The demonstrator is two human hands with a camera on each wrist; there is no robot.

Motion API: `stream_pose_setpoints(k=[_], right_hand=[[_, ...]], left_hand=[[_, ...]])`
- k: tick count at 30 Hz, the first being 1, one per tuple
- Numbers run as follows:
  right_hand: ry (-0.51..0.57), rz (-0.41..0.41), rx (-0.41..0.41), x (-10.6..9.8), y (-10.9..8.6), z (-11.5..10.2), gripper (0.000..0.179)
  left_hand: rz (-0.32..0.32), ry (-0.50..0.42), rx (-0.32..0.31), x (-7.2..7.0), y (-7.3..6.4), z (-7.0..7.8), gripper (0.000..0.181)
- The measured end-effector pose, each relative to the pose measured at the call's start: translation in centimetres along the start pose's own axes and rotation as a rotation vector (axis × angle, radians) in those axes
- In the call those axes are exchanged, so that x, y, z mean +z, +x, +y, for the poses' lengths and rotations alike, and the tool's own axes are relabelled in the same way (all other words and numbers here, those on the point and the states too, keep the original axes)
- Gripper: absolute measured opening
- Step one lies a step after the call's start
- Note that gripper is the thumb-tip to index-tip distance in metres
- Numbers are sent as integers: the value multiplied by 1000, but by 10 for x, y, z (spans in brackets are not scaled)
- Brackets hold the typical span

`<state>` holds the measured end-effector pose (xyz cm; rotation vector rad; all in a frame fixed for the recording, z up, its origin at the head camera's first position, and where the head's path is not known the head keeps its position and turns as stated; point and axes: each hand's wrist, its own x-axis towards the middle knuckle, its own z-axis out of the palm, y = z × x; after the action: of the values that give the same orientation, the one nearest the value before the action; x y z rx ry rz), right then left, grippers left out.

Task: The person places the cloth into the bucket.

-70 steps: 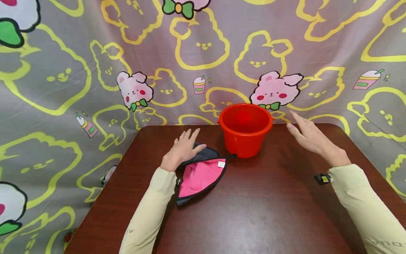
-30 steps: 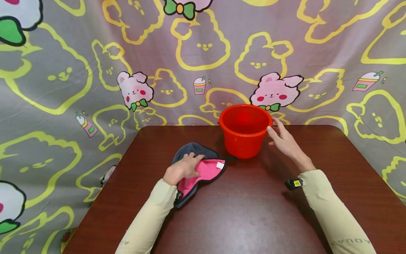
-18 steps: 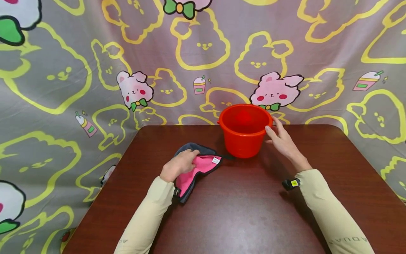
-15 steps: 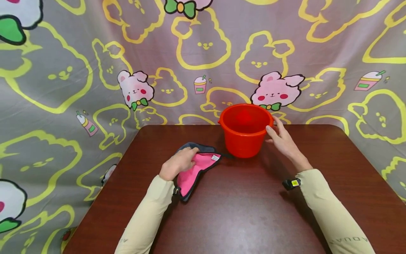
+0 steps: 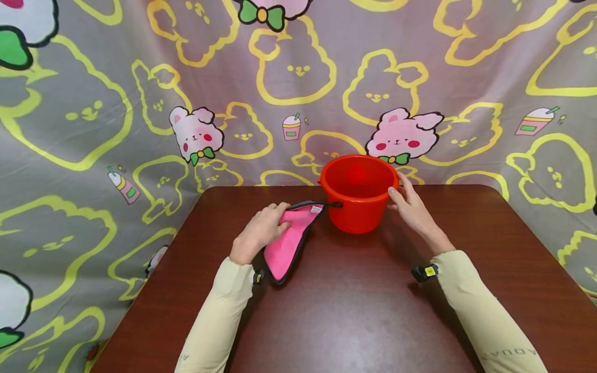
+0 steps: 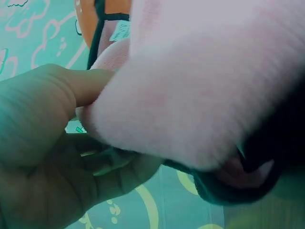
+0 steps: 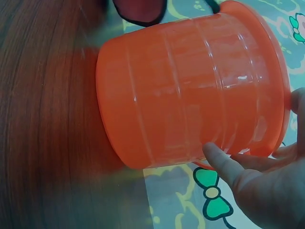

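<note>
The fingers of the left hand (image 5: 259,231) pinch the pink cloth (image 5: 287,244), left of and nearer than the bucket (image 5: 356,216); those of the right hand (image 5: 417,211) grasp its right rim, far on the counter (image 5: 364,305)

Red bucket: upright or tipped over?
Upright. In the head view, the bucket stands base down on the table, its open rim facing up. It looks sideways in the right wrist view, but so does the table.

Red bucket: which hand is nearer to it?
Right. The right hand is at the bucket, on its right side; the left hand is apart, to its left, holding the cloth.
</note>
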<state>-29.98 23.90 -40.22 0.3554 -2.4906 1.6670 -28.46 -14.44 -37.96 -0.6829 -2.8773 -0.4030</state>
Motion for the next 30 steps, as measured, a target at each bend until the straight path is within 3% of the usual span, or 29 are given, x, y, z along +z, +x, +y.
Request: stream_pose_setpoints(k=[14, 19, 30], right_hand=[[3, -11, 12, -1, 2, 4, 69], [13, -17, 16, -1, 2, 5, 69], [10, -22, 10, -4, 2, 6, 70]], left_hand=[[201, -102, 24, -19, 5, 2, 43], [270, -128, -17, -30, 7, 4, 42], [460, -231, -42, -49, 20, 24, 39]])
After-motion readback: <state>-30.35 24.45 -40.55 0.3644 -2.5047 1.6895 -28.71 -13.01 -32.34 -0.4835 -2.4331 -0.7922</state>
